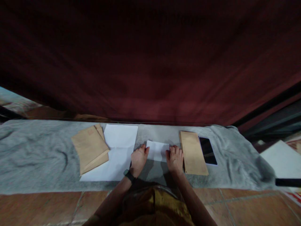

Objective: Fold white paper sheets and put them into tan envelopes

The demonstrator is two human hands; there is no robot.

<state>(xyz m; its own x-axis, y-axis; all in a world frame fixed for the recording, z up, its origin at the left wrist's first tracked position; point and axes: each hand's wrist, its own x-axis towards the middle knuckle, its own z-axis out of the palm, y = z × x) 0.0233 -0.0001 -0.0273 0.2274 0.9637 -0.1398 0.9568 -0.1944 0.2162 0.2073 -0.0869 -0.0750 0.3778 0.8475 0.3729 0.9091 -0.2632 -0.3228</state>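
Observation:
Between my hands lies a small white folded sheet of paper (pixel 157 151) on the grey cloth. My left hand (pixel 139 158) pinches its left edge, with a dark watch on that wrist. At the right edge, my right hand (pixel 175 158) has its fingers curled and its thumb against the paper. Larger white sheets (pixel 122 136) with a crease across them lie just left of my left hand. Brown envelopes (pixel 90 146) rest partly on those sheets. Close beside my right hand is a stack of brown envelopes (pixel 194 153).
A dark-screened phone (pixel 208 150) lies right of the envelope stack. The rumpled grey cloth (pixel 35 153) covers the long surface. Behind it hangs a dark red curtain (pixel 150 78). Tiled floor (pixel 223 204) shows in front, and a white flat object (pixel 282 160) stands at the far right.

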